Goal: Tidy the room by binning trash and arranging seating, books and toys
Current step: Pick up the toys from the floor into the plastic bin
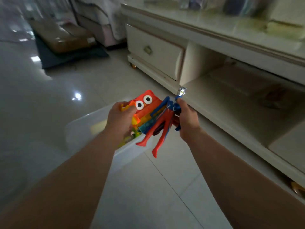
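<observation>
A translucent white plastic bin (82, 128) stands on the tiled floor, filled with colourful toys. My left hand (119, 118) grips an orange toy with two big googly eyes (148, 101) over the bin. My right hand (187, 116) holds a red and blue action figure with a silver head (165, 116) by its upper body. Its red legs hang past the bin's near right corner. Other toys in the bin are partly hidden behind my left hand.
A cream TV cabinet (156, 52) with a drawer and low open shelves runs along the right. A dark mat (66, 57) with a brown box (62, 37) on it lies at the back left. Glossy floor tiles surround the bin.
</observation>
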`<state>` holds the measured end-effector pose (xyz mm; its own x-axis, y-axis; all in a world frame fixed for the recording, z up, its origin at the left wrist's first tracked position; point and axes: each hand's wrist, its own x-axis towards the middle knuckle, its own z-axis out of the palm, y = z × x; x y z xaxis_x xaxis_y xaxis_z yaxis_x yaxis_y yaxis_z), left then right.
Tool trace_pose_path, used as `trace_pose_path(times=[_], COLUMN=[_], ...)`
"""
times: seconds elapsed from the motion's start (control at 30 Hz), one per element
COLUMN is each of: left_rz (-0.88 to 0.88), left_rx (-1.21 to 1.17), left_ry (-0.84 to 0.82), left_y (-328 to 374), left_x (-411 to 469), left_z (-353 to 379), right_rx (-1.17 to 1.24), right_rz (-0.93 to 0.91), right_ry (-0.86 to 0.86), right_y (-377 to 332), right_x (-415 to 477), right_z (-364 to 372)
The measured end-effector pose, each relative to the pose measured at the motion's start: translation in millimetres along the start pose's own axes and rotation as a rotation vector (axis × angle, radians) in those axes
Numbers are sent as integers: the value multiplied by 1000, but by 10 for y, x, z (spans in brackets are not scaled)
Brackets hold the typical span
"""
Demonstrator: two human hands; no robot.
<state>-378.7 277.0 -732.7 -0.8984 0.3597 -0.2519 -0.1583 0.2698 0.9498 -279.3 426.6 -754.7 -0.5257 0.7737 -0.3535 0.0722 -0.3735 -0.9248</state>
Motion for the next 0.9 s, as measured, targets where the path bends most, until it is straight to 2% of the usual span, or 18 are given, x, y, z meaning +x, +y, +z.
trace_pose_path(times=[0.1,0.2,0.33,0.43,0.53,0.6,0.63,0.67,0.7,0.73,0.77,0.83,0.9], left_rz=[11,-78,-161,-265,-328,-302,-289,-281,-273,-269,-246,-178,-151], left_rx=[23,32,-65,-102,-10,94,151,203,250,299,344,404,387], left_ry=[78,167,180,190,181,207,237,250,246,251,279,377,480], left_y=[12,-172,-537,-749,-968,-955,-977,-1002,-1047,-1073,-1098,-1112,-1132], left_x=[160,295,426,524,614,549,550,569,540,511,488,403,333], left_z=[-392,-713,-948,-1002,-986,-935,-921,-927,-940,-962,-990,-1039,-1085], right_rx=[2,92,104,12,-218,-316,-392,-619,-951,-1100,-1082,-888,-773], right_rz=[50,165,296,332,255,237,252,182,22,-78,-112,-72,-111], right_ry=[-67,-137,-120,-85,-129,-175,-146,-139,-200,-209,-174,-124,8], right_y=[30,209,446,583,728,795,786,809,816,779,730,732,926], right_x=[80,82,186,305,441,538,531,476,401,322,243,291,334], right_z=[499,881,1158,1268,1317,1333,1343,1318,1262,1256,1254,1182,1059])
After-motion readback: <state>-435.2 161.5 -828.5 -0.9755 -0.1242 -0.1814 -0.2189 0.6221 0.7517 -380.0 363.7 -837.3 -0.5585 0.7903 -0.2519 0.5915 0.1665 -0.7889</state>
